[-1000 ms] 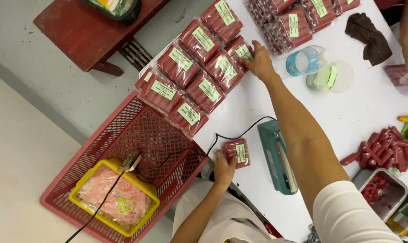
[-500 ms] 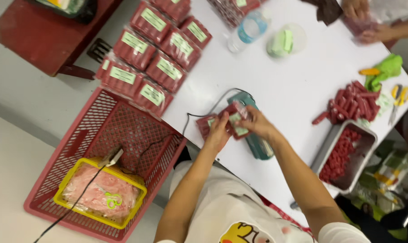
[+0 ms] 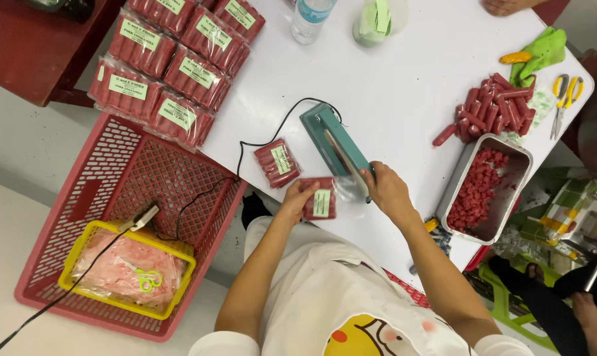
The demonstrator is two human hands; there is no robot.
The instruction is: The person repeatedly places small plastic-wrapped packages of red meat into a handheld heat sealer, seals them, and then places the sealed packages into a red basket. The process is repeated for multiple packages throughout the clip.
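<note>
Since half a second ago, your right hand (image 3: 387,191) has shifted onto the near end of the teal heat sealer (image 3: 337,148), while your left hand (image 3: 295,201) still grips the sausage pack (image 3: 319,198).

Far left, a red basket (image 3: 114,191) on the floor holds a yellow tray (image 3: 124,270) with a clear bag of pink meat. Above it, on the white bench (image 3: 391,86), lie stacked rectangular packs of red sausages (image 3: 170,59), each with a pale green label. A lone sealed pack (image 3: 277,162) lies just beside the sealer's black cord.

The pack you hold is clear plastic, red links inside, a green label on top, its open edge lying at the sealer. Left fingers clamp its side; right fingers curl down on the sealer.

Further right sit loose sausages (image 3: 493,105), a metal tray (image 3: 486,191) of red pieces, a green cloth (image 3: 542,49) and yellow scissors (image 3: 565,92).
</note>
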